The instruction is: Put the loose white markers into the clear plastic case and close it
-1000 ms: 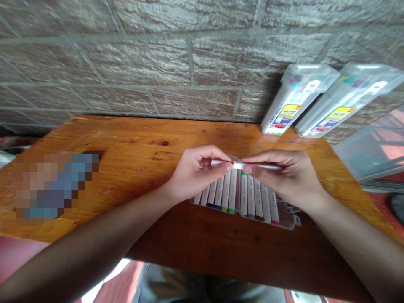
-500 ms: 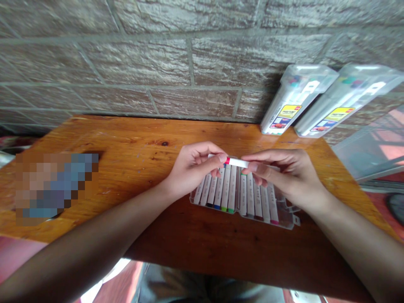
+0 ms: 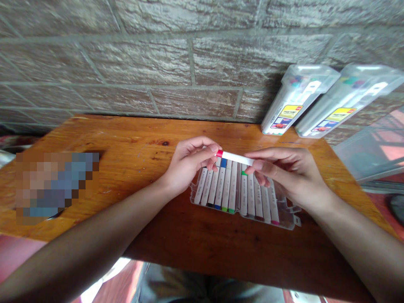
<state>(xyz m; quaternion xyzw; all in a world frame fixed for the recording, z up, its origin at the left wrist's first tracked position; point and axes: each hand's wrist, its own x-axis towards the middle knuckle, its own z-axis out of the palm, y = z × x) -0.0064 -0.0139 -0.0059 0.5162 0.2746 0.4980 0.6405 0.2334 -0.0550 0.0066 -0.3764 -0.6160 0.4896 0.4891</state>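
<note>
A white marker [image 3: 235, 158] with a red end is held level between my two hands. My left hand [image 3: 194, 158] pinches the red end between thumb and fingers. The white end sits in the thumb and fingers of my right hand [image 3: 280, 170]. Beneath them an open clear plastic case [image 3: 267, 223] lies on the table, with several white markers [image 3: 221, 189] side by side in its two halves. Their ends show blue, green, black and pink. My hands cover part of the case's far side.
Two clear marker cases [image 3: 285, 107] with yellow labels stand upright at the back right, near the stone-block wall [image 3: 214, 67]. A blurred-out bluish object [image 3: 63, 185] lies on the wooden table [image 3: 132, 155] at the left. The table's front edge is close to my lap.
My left hand has shifted slightly left and up along the marker, so its red end and more of the white barrel show. My right hand stays nearly in place.
</note>
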